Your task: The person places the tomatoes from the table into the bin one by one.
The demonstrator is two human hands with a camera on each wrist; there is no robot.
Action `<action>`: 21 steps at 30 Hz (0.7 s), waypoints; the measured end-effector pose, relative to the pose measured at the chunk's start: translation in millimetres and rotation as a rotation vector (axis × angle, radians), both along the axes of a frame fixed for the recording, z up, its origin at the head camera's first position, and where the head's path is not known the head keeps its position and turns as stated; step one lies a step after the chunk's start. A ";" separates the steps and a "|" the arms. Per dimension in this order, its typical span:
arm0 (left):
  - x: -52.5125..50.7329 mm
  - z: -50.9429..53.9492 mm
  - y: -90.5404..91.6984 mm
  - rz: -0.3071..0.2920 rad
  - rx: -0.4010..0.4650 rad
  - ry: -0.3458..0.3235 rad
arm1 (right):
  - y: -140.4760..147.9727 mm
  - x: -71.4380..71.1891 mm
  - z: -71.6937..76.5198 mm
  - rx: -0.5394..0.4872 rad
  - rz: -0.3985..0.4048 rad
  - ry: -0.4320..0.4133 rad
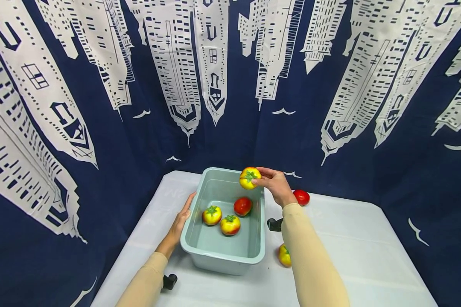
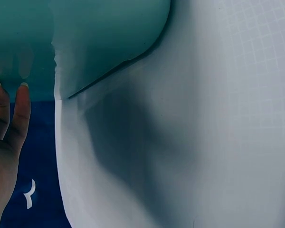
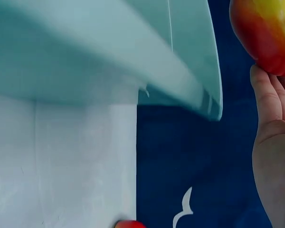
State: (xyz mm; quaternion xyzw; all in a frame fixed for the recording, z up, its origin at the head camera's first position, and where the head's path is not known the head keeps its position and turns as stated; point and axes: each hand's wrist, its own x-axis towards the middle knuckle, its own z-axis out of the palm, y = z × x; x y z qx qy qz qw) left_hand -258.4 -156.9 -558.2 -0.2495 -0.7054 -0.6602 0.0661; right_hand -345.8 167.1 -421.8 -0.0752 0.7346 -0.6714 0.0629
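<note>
My right hand (image 1: 275, 184) pinches a yellow-and-red tomato (image 1: 248, 181) with a green leafy top, above the far right part of a pale blue-green plastic bin (image 1: 223, 256). In the right wrist view, the fingers (image 3: 268, 97) touch the tomato's underside. Inside the bin lie two yellow-red tomatoes (image 1: 212, 215) and a red one (image 1: 243, 206). My left hand (image 1: 181, 217) rests against the bin's left outer side, fingers extended. The left wrist view shows fingertips (image 2: 23, 88) at the bin's wall; part of that hand is cut off.
Right of the bin on the white table (image 1: 345, 238), a red tomato (image 1: 301, 197) lies near the back edge. Nearer, a yellow-red tomato (image 1: 284, 256) is partly hidden by the right sleeve. A dark blue cloth (image 1: 234, 140) with printed white buildings hangs behind the table.
</note>
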 end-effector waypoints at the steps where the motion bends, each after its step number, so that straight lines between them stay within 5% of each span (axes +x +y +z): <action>1: -0.6 -0.2 -0.2 0.000 -0.002 -0.001 | -3.4 0.1 0.9 -0.004 -0.004 0.001; 21: -2.2 -2.2 -1.4 0.012 -0.026 0.010 | -51.0 -2.4 6.1 -0.139 -0.142 0.020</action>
